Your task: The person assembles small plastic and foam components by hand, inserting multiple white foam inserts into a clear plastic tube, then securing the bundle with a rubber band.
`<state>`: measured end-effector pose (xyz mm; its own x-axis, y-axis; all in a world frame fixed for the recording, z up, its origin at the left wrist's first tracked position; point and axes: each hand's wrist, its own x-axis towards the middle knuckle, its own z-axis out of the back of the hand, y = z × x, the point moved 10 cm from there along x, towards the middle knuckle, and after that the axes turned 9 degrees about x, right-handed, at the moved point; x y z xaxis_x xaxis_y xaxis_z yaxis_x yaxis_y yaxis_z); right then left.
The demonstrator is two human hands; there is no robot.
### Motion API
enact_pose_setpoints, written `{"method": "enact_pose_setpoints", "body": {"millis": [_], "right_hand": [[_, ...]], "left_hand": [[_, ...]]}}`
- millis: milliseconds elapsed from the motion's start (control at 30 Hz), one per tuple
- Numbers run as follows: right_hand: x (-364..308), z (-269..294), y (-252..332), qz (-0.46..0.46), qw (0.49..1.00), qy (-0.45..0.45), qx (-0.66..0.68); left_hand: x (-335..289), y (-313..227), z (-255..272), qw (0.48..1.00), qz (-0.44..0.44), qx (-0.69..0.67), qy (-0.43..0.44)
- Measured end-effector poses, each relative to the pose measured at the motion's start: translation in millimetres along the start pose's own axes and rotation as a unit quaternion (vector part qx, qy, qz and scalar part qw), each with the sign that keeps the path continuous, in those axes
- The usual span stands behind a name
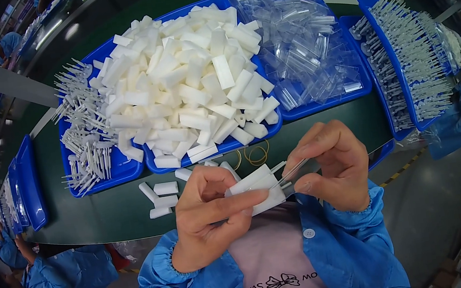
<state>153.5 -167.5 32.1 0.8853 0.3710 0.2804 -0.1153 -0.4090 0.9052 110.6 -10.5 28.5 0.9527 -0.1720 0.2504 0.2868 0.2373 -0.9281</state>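
In front of my chest, my left hand [208,214] is closed around white foam-like blocks [254,179] lying side by side. Thin pale rods [278,167] stick out of their right ends. My right hand [335,168] pinches a thin clear plastic piece [296,168] between thumb and fingers, right at those ends. Where the plastic meets the blocks is partly hidden by my fingers. Just beyond my left hand, several loose white blocks [166,201] lie on the green table [128,207].
A blue tray [274,121] heaped with white blocks stands ahead. Right of it is a tray of clear plastic pieces [311,46]. Trays of thin white-grey rods [92,156] flank both sides. Tan rubber bands [256,153] lie near my hands. Blue-sleeved people [68,279] sit left and right.
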Motion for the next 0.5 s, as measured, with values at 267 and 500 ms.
{"method": "enact_pose_setpoints", "body": {"millis": [267,500], "right_hand": [[-10.4,-0.4,2.3,0.098,0.993,-0.062,0.036],[-9.5,16.6,-0.5,0.102,0.993,-0.054,-0.036]], "left_hand": [[-0.6,-3.2,12.0,0.999,-0.015,0.015,-0.048],[-5.7,26.5,17.7,0.97,0.054,-0.202,-0.125]]}}
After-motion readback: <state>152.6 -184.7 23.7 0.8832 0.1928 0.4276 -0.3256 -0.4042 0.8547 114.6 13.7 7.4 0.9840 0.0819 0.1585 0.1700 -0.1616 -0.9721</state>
